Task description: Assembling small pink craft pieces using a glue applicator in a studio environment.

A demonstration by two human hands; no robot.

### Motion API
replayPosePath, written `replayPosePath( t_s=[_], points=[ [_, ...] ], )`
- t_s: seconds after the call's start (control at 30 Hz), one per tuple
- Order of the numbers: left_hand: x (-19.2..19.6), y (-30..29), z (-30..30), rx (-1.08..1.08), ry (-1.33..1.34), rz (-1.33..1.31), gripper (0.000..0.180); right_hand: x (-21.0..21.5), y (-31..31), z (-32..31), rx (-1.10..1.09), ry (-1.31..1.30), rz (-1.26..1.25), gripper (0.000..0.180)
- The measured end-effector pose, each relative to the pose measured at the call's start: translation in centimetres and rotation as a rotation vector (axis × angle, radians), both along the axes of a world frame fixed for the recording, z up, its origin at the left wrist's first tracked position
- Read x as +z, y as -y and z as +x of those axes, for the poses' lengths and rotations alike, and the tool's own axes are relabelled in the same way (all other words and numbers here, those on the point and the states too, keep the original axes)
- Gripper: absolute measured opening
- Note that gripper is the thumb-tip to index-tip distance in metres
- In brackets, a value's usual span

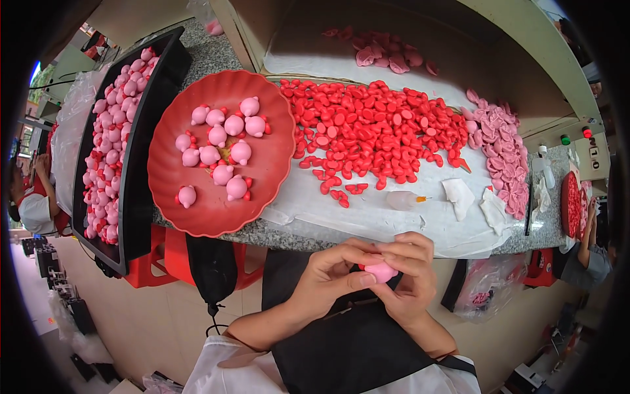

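My left hand (328, 279) and my right hand (411, 279) meet in front of my dark apron, fingers closed together around a small pink ball-shaped piece (379, 272). A bit of red shows at its left side, between the fingertips. Beyond my hands, a heap of small red bow-shaped pieces (374, 125) lies on white paper (315, 213). To its right is a pile of pink, curved, shell-like pieces (505, 154). A scalloped red plate (256, 190) on the left carries several pink balls (234, 125) with red parts attached.
A long black tray (141, 217) full of pink-and-red pieces (113, 138) stands far left. A small clear bottle (400, 199) with an orange tip and crumpled white tissues (459, 197) lie on the paper. Behind rises a metal-walled booth (453, 46). Other people (39, 203) sit at both sides.
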State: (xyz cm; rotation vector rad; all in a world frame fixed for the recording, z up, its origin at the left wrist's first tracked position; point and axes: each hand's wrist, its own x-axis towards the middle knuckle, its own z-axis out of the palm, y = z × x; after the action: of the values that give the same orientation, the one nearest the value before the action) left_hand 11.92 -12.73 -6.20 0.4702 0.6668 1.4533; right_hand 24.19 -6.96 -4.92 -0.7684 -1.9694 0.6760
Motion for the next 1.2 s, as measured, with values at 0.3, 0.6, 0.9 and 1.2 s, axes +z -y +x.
replayPosePath(
  t_s=[0.3,0.6,0.9,1.2],
  points=[
    [-1.2,0.4,0.9,0.031,0.143,0.093,0.016,-1.9,0.3,0.3,0.273,-0.385,-0.332,0.041],
    [-2.4,0.3,1.1,0.018,0.317,0.056,0.017,-0.7,0.1,-0.2,0.173,-0.221,-0.218,0.036],
    [-3.2,0.0,1.4,-0.045,0.406,0.004,0.018,-0.5,-0.2,-0.5,0.168,-0.069,-0.143,0.038],
    [-3.5,0.0,2.1,-0.046,0.650,0.038,0.017,-1.3,0.8,-0.9,0.304,-0.578,-0.586,0.033]
  ],
)
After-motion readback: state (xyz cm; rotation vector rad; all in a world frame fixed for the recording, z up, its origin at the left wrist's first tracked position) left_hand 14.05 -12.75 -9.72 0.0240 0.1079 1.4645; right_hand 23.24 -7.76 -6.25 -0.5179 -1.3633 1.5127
